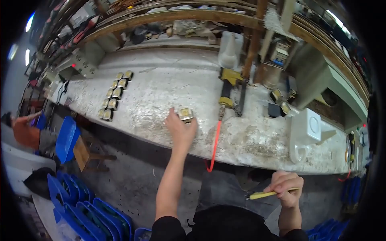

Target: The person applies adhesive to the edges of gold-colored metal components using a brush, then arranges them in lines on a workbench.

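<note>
At the front middle of the bench, my left hand (181,127) reaches around a small square block (186,113) with a pale yellowish top and dark sides. Its fingers are spread. The thumb is at the block's right side, and another finger sits apart from its left side. Below the bench's front edge, my right hand (286,187) is closed around a slim yellow stick-like tool (263,195). The tool points left and ends in a small dark tip, too blurred to name. Several similar small blocks (113,93) stand in two rows to the left.
A yellow and black air-powered driver (226,89) lies beyond my left hand, its red hose (216,143) hanging over the bench edge. A white plastic container (300,136) and a dark block (274,110) are to the right. Blue bins (90,215) stand on the floor at left.
</note>
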A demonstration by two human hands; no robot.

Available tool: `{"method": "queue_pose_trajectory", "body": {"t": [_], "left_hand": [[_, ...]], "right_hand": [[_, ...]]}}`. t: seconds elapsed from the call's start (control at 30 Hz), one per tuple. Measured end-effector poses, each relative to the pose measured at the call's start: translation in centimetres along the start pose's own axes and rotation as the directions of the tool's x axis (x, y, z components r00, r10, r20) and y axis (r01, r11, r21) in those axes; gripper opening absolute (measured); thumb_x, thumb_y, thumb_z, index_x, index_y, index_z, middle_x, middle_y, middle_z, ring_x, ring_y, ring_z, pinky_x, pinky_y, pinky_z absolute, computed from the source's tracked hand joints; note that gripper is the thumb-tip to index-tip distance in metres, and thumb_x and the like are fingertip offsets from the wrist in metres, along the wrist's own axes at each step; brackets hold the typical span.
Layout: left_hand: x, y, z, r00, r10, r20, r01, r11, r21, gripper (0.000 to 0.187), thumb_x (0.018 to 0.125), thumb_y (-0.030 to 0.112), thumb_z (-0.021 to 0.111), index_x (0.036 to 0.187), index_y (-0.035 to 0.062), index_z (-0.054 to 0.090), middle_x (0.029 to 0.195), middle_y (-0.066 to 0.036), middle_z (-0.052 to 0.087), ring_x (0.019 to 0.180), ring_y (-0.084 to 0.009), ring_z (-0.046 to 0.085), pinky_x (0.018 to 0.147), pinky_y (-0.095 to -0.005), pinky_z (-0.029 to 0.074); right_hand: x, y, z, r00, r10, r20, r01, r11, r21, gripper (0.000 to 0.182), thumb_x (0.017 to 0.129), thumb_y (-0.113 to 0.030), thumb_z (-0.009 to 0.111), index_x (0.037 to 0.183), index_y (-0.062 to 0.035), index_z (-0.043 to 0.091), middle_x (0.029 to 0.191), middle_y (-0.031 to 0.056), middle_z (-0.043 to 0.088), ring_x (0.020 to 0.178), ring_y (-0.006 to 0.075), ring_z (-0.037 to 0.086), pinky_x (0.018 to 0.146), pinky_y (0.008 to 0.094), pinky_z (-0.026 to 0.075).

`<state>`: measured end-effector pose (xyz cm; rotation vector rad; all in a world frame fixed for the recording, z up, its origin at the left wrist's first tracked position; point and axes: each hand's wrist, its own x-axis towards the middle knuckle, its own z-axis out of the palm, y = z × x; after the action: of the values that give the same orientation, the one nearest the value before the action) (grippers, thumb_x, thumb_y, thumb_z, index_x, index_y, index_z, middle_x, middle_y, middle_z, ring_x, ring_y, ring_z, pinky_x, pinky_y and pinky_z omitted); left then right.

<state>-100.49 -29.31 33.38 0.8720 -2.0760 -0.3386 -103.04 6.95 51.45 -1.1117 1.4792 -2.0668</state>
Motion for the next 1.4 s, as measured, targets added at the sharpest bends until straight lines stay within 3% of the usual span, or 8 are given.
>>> {"method": "queue_pose_trajectory", "body": {"t": [0.3,0.5,0.67,0.8,0.9,1.1,1.3,1.4], "left_hand": [[7.9,-15.8,-12.1,0.880,-0.465,-0.096,0.424,0.860,-0.285,0.091,0.076,0.014,0.076,0.150,-0.0034,0.027,0.117,-0.025,0.056,0.104,-0.0349,0.060,0.092,-0.0415,0.050],[10.5,-24.7,-11.8,0.874,-0.370,-0.315,0.318,0.926,-0.205,0.088,0.076,0.013,0.078,0.148,-0.0037,0.030,0.116,-0.023,0.054,0.106,-0.0356,0.058,0.091,-0.0398,0.051],[8.4,-23.2,-11.2,0.905,-0.015,-0.426,0.179,0.921,0.346,0.068,0.076,0.012,0.081,0.133,-0.0035,0.047,0.118,-0.023,0.052,0.103,-0.0359,0.056,0.089,-0.0416,0.051],[3.0,-10.9,-13.9,0.958,-0.195,-0.211,0.181,0.980,-0.084,0.044,0.088,0.005,0.072,0.127,-0.0044,0.053,0.116,-0.020,0.058,0.096,-0.0294,0.062,0.089,-0.0394,0.052],[-2.4,-1.7,-13.2,0.887,-0.333,0.320,0.387,0.157,-0.909,0.040,0.101,0.007,0.055,0.139,-0.0021,0.049,0.132,-0.018,0.057,0.119,-0.0251,0.058,0.107,-0.0352,0.045],[-9.9,18.5,-10.9,0.345,0.114,0.932,0.580,-0.806,-0.116,0.033,0.090,0.011,0.056,0.119,-0.0047,0.058,0.112,-0.018,0.061,0.100,-0.0251,0.059,0.084,-0.0355,0.047],[-9.2,23.3,-9.2,0.189,0.155,0.970,0.513,-0.858,0.038,0.037,0.100,0.029,0.054,0.116,-0.0044,0.056,0.106,-0.019,0.056,0.099,-0.0282,0.057,0.090,-0.0406,0.048],[-9.6,24.2,-8.9,0.191,0.152,0.970,0.503,-0.864,0.037,0.038,0.101,0.030,0.054,0.116,-0.0047,0.056,0.107,-0.019,0.056,0.100,-0.0285,0.057,0.090,-0.0407,0.048]], "right_hand": [[-1.9,3.3,-2.4,0.972,-0.057,-0.228,0.057,0.998,-0.006,0.016,0.092,-0.021,0.074,0.094,-0.0085,0.063,0.075,0.0123,0.069,0.060,0.0188,0.054,0.063,0.0296,0.044],[-1.2,3.8,-2.1,0.984,-0.065,-0.166,0.064,0.998,-0.015,0.018,0.092,-0.021,0.073,0.098,-0.0086,0.061,0.081,0.0127,0.066,0.060,0.0193,0.054,0.066,0.0316,0.044],[-4.0,0.2,-6.9,0.900,0.133,-0.414,-0.136,0.990,0.023,0.011,0.098,-0.011,0.065,0.102,-0.0045,0.057,0.097,0.0178,0.064,0.063,0.0152,0.056,0.059,0.0216,0.045],[-3.0,-5.6,-10.5,0.681,0.170,-0.712,-0.412,0.893,-0.181,0.025,0.092,-0.004,0.063,0.116,-0.0017,0.063,0.085,0.0044,0.060,0.063,0.0072,0.050,0.054,0.0174,0.039],[-3.9,-8.6,-15.1,0.736,0.085,-0.672,-0.567,0.621,-0.541,0.016,0.090,-0.010,0.071,0.101,0.0007,0.071,0.079,0.0024,0.064,0.063,0.0086,0.050,0.057,0.0207,0.041],[-5.7,-6.6,-21.4,0.783,0.205,-0.587,-0.602,0.487,-0.633,0.016,0.086,-0.009,0.072,0.094,0.0039,0.072,0.073,0.0056,0.065,0.060,0.0105,0.052,0.056,0.0246,0.044],[0.2,-4.2,-18.2,0.643,0.371,-0.670,-0.713,-0.029,-0.701,0.026,0.081,-0.015,0.076,0.096,0.0047,0.070,0.078,0.0113,0.070,0.059,0.0196,0.058,0.058,0.0325,0.049],[-1.7,-6.4,-15.5,0.809,-0.225,-0.543,-0.548,0.042,-0.835,0.029,0.079,-0.015,0.078,0.103,-0.0009,0.067,0.092,0.0073,0.070,0.070,0.0211,0.062,0.065,0.0336,0.051]]}}
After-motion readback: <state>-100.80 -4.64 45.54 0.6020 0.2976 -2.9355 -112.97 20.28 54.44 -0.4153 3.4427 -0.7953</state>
